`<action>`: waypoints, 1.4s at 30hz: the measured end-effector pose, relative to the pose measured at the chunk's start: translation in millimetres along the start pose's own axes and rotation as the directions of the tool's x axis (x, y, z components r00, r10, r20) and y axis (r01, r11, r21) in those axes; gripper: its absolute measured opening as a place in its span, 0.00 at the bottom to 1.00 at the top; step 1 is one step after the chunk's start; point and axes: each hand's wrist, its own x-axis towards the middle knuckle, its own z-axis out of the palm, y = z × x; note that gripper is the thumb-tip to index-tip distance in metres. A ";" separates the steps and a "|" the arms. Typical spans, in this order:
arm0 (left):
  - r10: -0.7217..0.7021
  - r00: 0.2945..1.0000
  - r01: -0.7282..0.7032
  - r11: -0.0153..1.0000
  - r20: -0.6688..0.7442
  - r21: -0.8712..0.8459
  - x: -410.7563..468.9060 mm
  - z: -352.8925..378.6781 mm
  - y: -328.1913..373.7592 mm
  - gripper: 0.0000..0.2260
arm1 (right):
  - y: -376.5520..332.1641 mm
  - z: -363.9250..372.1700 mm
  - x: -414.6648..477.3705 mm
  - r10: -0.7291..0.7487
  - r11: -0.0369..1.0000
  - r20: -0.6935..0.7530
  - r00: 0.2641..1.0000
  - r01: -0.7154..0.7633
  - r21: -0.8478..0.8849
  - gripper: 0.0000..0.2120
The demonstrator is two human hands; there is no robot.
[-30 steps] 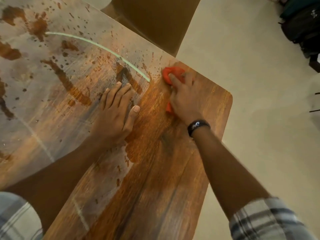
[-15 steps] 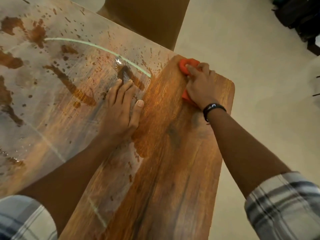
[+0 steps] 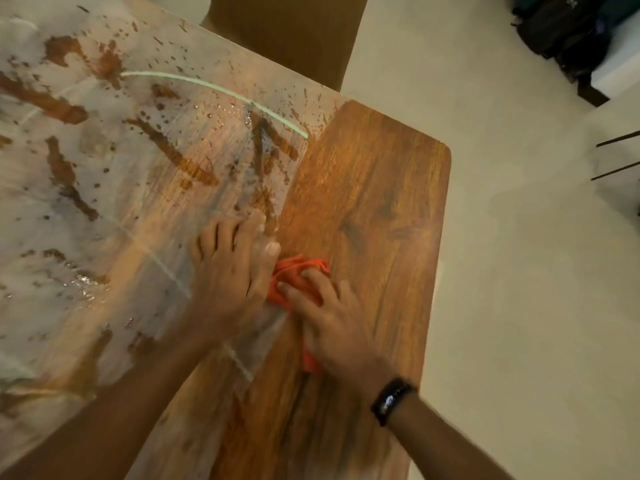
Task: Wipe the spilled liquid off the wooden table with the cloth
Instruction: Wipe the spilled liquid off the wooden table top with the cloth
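Note:
The wooden table (image 3: 374, 174) runs from lower centre to the upper right corner. A wet, milky film with brown streaks and droplets (image 3: 114, 168) covers its left part; the right strip looks dark and bare. My right hand (image 3: 332, 323) presses an orange cloth (image 3: 294, 275) flat on the wood at the edge of the wet area. My left hand (image 3: 228, 268) lies palm down on the wet film, fingers spread, its thumb touching the cloth.
A brown chair back (image 3: 287, 32) stands behind the table's far edge. Pale floor (image 3: 519, 271) lies to the right. Dark bags (image 3: 568, 32) sit at the top right. The table's rounded corner (image 3: 445, 150) is near.
My right hand has pulled the cloth back from the far right corner towards me, ending beside my left thumb. My left hand stays flat on the table.

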 end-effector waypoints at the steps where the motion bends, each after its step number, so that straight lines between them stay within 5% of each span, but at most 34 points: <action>1: -0.008 1.000 0.008 1.000 0.027 0.010 -21.3 -9.5 -5.0 0.22 | 10.9 -7.0 6.6 0.036 0.999 -0.012 0.999 -0.036 0.016 0.26; 5: -0.037 0.989 0.030 0.998 0.145 0.050 -86.9 -39.7 -31.2 0.25 | 66.4 -30.3 70.9 0.396 0.918 -0.108 0.912 -0.390 0.073 0.21; 9: -0.043 0.982 0.029 0.997 0.186 0.076 -107.4 -54.3 -53.0 0.25 | 49.0 -22.6 92.0 0.452 0.891 -0.163 0.877 -0.454 0.028 0.20; 15: -0.018 0.985 0.006 0.998 0.173 0.070 -110.8 -51.1 -58.3 0.26 | -70.6 25.7 -33.9 0.126 0.992 -0.023 0.992 -0.126 -0.001 0.26; 20: -0.012 0.988 0.007 0.999 0.154 0.033 -109.0 -54.5 -56.8 0.25 | -95.0 36.0 -92.1 -0.154 0.987 0.137 0.979 0.160 -0.032 0.28; 24: -0.032 0.982 0.029 0.999 0.185 0.020 -108.7 -57.3 -52.4 0.26 | -25.4 9.2 -6.1 0.070 0.997 -0.012 0.997 -0.070 0.017 0.25; 28: -0.024 0.980 0.022 1.000 0.199 0.009 -108.1 -57.7 -52.6 0.25 | 44.3 -12.2 106.0 0.357 0.934 -0.120 0.926 -0.355 0.037 0.20; 31: -0.027 0.981 0.025 1.000 0.193 0.011 -107.9 -56.2 -54.8 0.25 | 37.4 -8.4 129.6 0.437 0.899 -0.148 0.887 -0.436 0.041 0.20; 34: -0.019 0.985 0.020 1.000 0.174 -0.004 -108.7 -55.3 -56.1 0.25 | -16.5 5.0 87.8 0.298 0.953 -0.171 0.939 -0.301 0.006 0.20; 38: -0.013 0.988 0.021 0.999 0.154 -0.050 -109.9 -55.1 -58.7 0.25 | -100.6 33.2 -11.6 0.051 0.999 0.016 0.999 -0.051 0.011 0.24; 42: -0.001 0.988 0.008 0.999 0.156 -0.040 -109.9 -54.3 -60.6 0.25 | -94.1 31.8 -33.9 -0.102 0.995 0.097 0.990 0.103 -0.001 0.24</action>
